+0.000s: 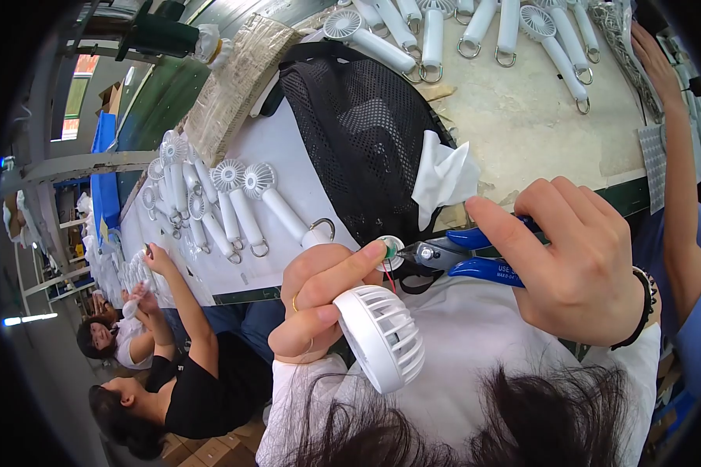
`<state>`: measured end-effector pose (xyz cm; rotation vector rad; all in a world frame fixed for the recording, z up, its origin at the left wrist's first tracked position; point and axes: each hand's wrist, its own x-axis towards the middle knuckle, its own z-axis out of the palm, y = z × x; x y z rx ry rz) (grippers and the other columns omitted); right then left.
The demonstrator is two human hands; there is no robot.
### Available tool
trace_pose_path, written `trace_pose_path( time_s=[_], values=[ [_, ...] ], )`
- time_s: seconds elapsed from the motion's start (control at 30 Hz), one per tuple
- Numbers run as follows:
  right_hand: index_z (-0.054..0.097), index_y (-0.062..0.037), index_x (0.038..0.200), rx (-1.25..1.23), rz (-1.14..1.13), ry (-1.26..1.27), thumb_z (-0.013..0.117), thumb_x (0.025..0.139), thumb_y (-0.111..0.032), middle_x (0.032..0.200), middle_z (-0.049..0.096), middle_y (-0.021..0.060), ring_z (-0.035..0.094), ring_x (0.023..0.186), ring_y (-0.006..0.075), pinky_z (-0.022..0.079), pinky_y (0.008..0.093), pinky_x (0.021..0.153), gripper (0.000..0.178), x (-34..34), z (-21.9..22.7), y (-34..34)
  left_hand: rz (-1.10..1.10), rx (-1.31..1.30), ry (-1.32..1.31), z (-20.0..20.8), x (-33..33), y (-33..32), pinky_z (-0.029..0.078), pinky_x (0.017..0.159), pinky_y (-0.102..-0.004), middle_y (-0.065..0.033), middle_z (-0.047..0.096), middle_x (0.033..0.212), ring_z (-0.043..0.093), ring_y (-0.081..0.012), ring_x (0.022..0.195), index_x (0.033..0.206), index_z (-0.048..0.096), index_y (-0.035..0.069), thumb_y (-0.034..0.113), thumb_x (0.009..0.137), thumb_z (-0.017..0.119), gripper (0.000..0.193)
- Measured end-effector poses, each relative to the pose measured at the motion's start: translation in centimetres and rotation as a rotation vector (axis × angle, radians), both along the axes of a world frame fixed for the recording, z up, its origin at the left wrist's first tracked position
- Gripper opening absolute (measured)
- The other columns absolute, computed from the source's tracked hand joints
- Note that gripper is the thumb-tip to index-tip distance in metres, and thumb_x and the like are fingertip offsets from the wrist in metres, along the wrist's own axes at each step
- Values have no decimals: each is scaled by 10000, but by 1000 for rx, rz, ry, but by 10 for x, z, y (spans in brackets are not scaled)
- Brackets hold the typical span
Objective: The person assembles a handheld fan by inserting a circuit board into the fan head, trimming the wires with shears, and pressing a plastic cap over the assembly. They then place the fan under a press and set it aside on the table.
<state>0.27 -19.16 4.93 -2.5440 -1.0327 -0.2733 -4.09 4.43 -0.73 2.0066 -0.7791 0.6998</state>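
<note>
My left hand (311,300) is closed around part of a white handheld fan, with its caged round head (383,338) sticking out below the thumb. Its fingertips also pinch a small round white piece that carries a green circuit board (389,247). A thin red wire (389,280) runs between that piece and the fan head. In my right hand (576,257) is a pair of wire cutters (487,269) with blue handles. Their jaw tips are at the board's edge; whether they touch a wire is too small to tell.
A black mesh bag (358,132) lies ahead, with a crumpled white tissue (445,175) beside it. Several white handheld fans (245,214) lie on the left, more (553,54) at the far side. Co-workers sit at left (202,373); another person's arm (678,187) reaches in at right.
</note>
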Motion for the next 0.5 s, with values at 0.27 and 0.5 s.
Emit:
trace_pose_path(
  time_s=[0.27,0.5],
  values=[
    [621,-32,956,18,80,15,596,545,-31,675,456,49,477,569,199,386,297,496,412,8,2,-4,-102,-48,-103,-2,12,1,388,412,-246,-307,584,906,460,-169,460,1064,280,78,-52,623,688,615],
    [620,-46,964,39,105,8,612,527,-45,675,456,47,475,569,198,383,302,493,437,12,-3,-7,-192,-128,2,-1,6,3,414,415,-268,-322,585,895,496,-196,452,1058,274,81,-9,703,637,516]
  ],
)
